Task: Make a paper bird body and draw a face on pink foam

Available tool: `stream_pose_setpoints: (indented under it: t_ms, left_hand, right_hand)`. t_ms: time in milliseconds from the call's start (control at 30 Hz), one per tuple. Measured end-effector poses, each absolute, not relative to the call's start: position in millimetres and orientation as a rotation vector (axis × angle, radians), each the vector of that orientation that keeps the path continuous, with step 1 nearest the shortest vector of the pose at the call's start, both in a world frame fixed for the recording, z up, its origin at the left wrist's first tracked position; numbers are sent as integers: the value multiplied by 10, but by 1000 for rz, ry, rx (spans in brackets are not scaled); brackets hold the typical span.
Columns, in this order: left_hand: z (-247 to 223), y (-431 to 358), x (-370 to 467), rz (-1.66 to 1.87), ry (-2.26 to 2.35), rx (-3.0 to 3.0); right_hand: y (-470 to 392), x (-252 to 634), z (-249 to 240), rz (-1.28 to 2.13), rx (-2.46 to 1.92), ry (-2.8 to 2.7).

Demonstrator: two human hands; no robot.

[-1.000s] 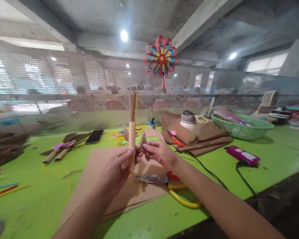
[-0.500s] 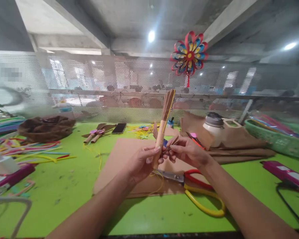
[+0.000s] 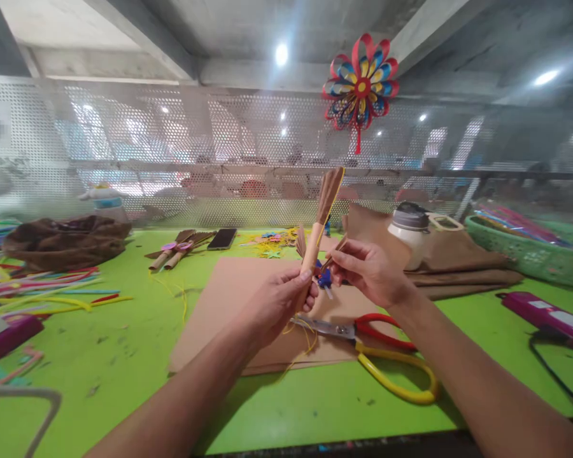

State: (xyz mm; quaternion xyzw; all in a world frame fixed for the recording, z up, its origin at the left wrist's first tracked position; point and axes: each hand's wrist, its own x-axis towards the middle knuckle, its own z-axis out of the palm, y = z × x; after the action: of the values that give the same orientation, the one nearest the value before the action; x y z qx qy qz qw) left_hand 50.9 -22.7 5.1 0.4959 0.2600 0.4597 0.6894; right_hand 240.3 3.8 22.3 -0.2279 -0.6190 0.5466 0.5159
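My left hand [image 3: 291,296] is closed around the lower end of a rolled brown paper tube [image 3: 310,248]. Pleated brown paper [image 3: 331,194] fans out of its top, with a yellow string along one edge, and another pleated piece [image 3: 301,242] sticks out at its left. My right hand [image 3: 365,267] pinches a small folded piece of brown paper [image 3: 337,250] beside the tube. Behind the hands, a blue object [image 3: 323,278], partly hidden, rests on the brown paper sheets [image 3: 224,318]. Large scissors [image 3: 358,331] with red and yellow handles lie below my right hand.
Two finished-looking paper rolls [image 3: 172,251] lie near a phone [image 3: 222,239]. Colourful pipe cleaners [image 3: 42,289] and a brown fabric basket [image 3: 67,242] are at left. At right stand a bottle [image 3: 409,232], a green basket [image 3: 525,254] and a purple power strip [image 3: 549,318].
My right hand has drawn slightly away from the tube with the folded paper. The tube leans a little further right. The camera view has shifted slightly.
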Motion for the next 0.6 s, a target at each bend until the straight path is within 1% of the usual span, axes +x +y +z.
stream_pose_setpoints:
  t_ms: [300, 600]
  left_hand:
    - [32, -211, 546, 1028, 650, 1173]
    - [45, -242, 555, 1035, 646, 1195]
  right_hand:
    - [52, 2392, 212, 1100, -575, -1583]
    - [49, 2372, 206, 1148, -595, -1503]
